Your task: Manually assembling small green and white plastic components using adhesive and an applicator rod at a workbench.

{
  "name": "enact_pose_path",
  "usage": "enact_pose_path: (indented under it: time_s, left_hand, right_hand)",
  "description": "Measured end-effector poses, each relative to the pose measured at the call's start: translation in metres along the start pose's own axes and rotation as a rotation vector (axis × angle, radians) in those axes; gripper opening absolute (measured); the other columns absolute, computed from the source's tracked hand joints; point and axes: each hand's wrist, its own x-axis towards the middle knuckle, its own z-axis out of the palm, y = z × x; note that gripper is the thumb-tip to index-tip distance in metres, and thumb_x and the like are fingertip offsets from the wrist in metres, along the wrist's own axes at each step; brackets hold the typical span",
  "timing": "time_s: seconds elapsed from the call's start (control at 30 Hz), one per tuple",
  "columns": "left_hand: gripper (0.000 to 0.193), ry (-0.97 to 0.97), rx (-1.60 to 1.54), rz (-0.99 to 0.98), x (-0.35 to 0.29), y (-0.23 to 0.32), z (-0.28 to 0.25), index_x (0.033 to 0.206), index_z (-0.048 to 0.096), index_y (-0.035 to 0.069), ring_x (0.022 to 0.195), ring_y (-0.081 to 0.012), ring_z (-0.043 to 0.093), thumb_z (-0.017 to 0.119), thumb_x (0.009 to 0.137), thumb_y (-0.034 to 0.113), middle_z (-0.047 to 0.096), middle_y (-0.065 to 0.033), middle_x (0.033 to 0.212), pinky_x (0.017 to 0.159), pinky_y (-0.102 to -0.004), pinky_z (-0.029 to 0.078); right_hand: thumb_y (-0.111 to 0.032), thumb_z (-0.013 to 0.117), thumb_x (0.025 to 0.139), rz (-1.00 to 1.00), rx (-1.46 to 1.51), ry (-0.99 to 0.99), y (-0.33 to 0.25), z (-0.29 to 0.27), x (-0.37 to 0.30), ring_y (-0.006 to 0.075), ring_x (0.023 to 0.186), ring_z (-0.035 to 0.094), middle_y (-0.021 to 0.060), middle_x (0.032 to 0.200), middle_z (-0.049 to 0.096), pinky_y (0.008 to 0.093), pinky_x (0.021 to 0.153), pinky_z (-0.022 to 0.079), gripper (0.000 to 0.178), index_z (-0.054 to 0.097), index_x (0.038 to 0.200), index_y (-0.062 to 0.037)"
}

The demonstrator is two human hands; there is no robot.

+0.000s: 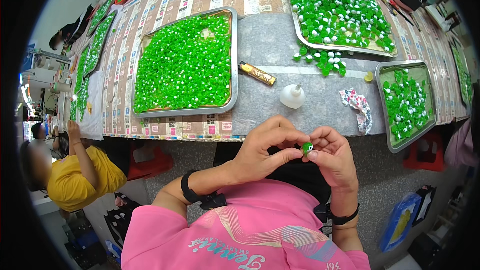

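A small green piece with a white, black-dotted eye (307,147) is pinched between my two hands, just in front of the table's near edge. My left hand (270,146) grips it from the left between thumb and fingertips. From the other side, my right hand (332,156) closes its thumb and curled fingers on it. Beyond them on the grey mat stands a white squeeze bottle (292,96) with a thin nozzle. A loose cluster of green pieces with white balls (325,63) lies by the far right tray. Fingers hide part of the held piece.
Left, a metal tray (234,60) holds many green pieces; another tray (345,46) and a smaller tray (382,85) sit right. A gold-and-black lighter (257,73) and a floral cloth (359,107) lie on the mat. A person in yellow (87,177) works at left.
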Motion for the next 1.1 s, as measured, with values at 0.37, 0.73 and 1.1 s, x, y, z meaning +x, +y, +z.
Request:
enact_pose_path:
  time_s: [0.37, 0.73, 1.1]
  left_hand:
    - [0.029, 0.005, 0.065, 0.019, 0.0, 0.003, 0.001, 0.106, 0.067, 0.006, 0.082, -0.0109, 0.056, 0.073, 0.077, 0.005, 0.053, -0.0047, 0.094, 0.068, -0.0225, 0.049]
    - [0.033, 0.293, 0.459, 0.125, -0.002, 0.014, -0.043, 0.103, 0.066, 0.008, 0.076, -0.016, 0.056, 0.076, 0.072, 0.007, 0.057, -0.0063, 0.09, 0.067, -0.0272, 0.047]
    - [0.019, 0.62, 1.147, 0.087, -0.011, -0.002, -0.136, 0.091, 0.066, 0.005, 0.09, -0.0288, 0.05, 0.07, 0.073, 0.005, 0.055, -0.0105, 0.089, 0.079, -0.0383, 0.042]
  right_hand:
    - [0.004, 0.063, 0.081, 0.025, 0.006, -0.027, -0.001, 0.002, 0.001, 0.0138, 0.087, 0.063, 0.0104, 0.097, 0.064, 0.026, 0.073, 0.054, 0.031, 0.055, 0.111, 0.0027]
    - [0.003, 0.057, 0.086, -0.846, -0.915, 0.795, -0.053, -0.051, -0.006, 0.0096, 0.089, 0.055, 0.0058, 0.108, 0.061, 0.0233, 0.078, 0.046, 0.026, 0.059, 0.112, 0.0014]
    - [0.0, 0.056, 0.09, -0.989, -1.233, 1.038, -0.093, -0.121, -0.017, 0.018, 0.109, 0.055, 0.0122, 0.124, 0.056, 0.0298, 0.091, 0.046, 0.029, 0.055, 0.119, 0.0028]
